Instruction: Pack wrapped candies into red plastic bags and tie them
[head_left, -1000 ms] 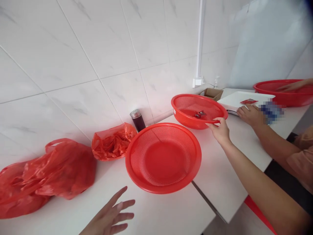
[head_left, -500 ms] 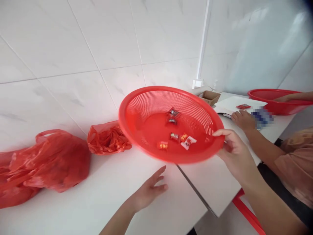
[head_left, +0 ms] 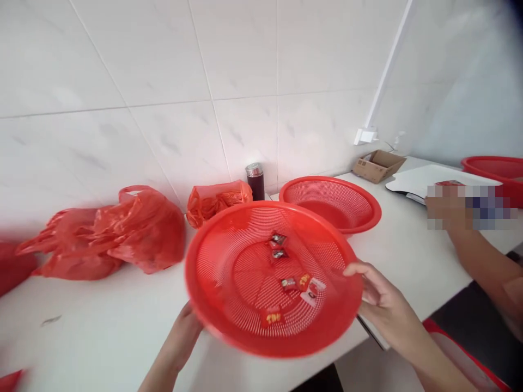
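Yellow print on sm. wrapped packets (head_left: 273, 318) — too small to read — shows inside a red basket (head_left: 249, 272) tilted over a white table (head_left: 98, 337). R. hand (head_left: 379, 296) grips its rim, thumb on top, wrist angled in from lower rt. L. hand (head_left: 186, 332) reaches up opposite, fingers hidden behind the basket; can't tell if they grasp. 2nd basket (head_left: 327, 212) sits nr. wall.

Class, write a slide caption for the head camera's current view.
The right hand grips a red perforated basket with wrapped packets inside, left hand at its opposite side, another red basket behind.
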Demonstrator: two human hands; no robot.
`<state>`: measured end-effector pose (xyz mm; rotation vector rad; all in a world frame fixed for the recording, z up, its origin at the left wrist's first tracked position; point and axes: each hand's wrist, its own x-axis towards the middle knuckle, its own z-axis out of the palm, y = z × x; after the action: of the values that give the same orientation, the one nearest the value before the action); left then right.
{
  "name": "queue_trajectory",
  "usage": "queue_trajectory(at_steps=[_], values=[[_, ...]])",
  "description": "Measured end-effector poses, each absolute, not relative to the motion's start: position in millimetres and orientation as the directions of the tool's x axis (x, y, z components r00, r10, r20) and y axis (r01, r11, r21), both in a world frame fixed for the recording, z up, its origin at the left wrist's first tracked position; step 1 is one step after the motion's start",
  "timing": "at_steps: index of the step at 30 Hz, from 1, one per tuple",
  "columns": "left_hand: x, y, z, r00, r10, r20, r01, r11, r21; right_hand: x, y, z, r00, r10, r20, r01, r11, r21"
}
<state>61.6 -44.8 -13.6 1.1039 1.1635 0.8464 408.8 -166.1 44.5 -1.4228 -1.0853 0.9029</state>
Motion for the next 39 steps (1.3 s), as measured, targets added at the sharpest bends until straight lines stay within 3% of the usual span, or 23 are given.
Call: queue_trajectory(at_steps=[5,8,10,13,15,17,19,22,24,29,32,35,39], values=[[49.8,-46.0,-25.3,0.198,0.919,-0.34,-0.063,0.359,0.931,420.3,-155.4,15.8,0.533,0.833,0.148,0.296,-0.02,-0.955],[49.6,-49.2,-32.5,0.183,0.933,-0.309,-0.033,0.32,0.947,429.0,-153.4,-3.1,0.561,0.795,0.229,0.45,-0.06,-0.891],[49.6,-50.5,-34.4,0.19,0.935,-0.301,-0.013,0.309,0.951,438.9,-157.1,-5.9,0.488,0.846,0.216,0.611,-0.154,-0.777],[49.0,-50.5,-33.7,0.201,0.933,-0.299,0.004,0.305,0.952,453.5,-164.8,17.3,0.424,0.9,0.098,0.809,-0.328,-0.487],[48.5,-50.2,-32.7,0.202,0.936,-0.287,-0.013,0.295,0.955,452.3,-162.5,51.1,0.428,0.892,0.144,0.866,-0.359,-0.348],[48.0,-50.6,-32.5,0.195,0.943,-0.269,-0.033,0.28,0.959,434.8,-146.3,92.3,0.367,0.89,0.272,0.912,-0.285,-0.295],[47.5,-51.6,-33.7,0.186,0.95,-0.252,-0.038,0.263,0.964,402.0,-112.6,129.9,0.229,0.925,0.303,0.95,-0.145,-0.278],[46.0,-52.7,-39.1,0.181,0.957,-0.225,-0.022,0.233,0.972,341.6,-35.7,158.5,-0.14,0.971,0.192,0.939,0.191,-0.285],[44.7,-52.5,-44.5,0.188,0.962,-0.2,-0.019,0.207,0.978,305.7,20.3,154.9,-0.321,0.944,0.073,0.912,0.329,-0.247],[42.5,-51.6,-54.1,0.187,0.974,-0.125,-0.087,0.143,0.986,250.5,112.0,107.3,-0.233,0.969,0.082,0.955,0.244,-0.168],[43.1,-52.9,-53.1,0.173,0.979,-0.11,-0.142,0.135,0.981,238.3,131.5,88.3,-0.182,0.983,0.013,0.978,0.182,-0.102],[44.1,-53.9,-50.1,0.165,0.98,-0.108,-0.173,0.136,0.975,240.5,144.6,92.8,-0.144,0.989,-0.019,0.989,0.143,-0.043],[44.1,-52.6,-47.5,0.228,0.966,-0.121,-0.121,0.152,0.981,254.9,159.0,120.0,-0.109,0.992,0.067,0.994,0.11,-0.018]])
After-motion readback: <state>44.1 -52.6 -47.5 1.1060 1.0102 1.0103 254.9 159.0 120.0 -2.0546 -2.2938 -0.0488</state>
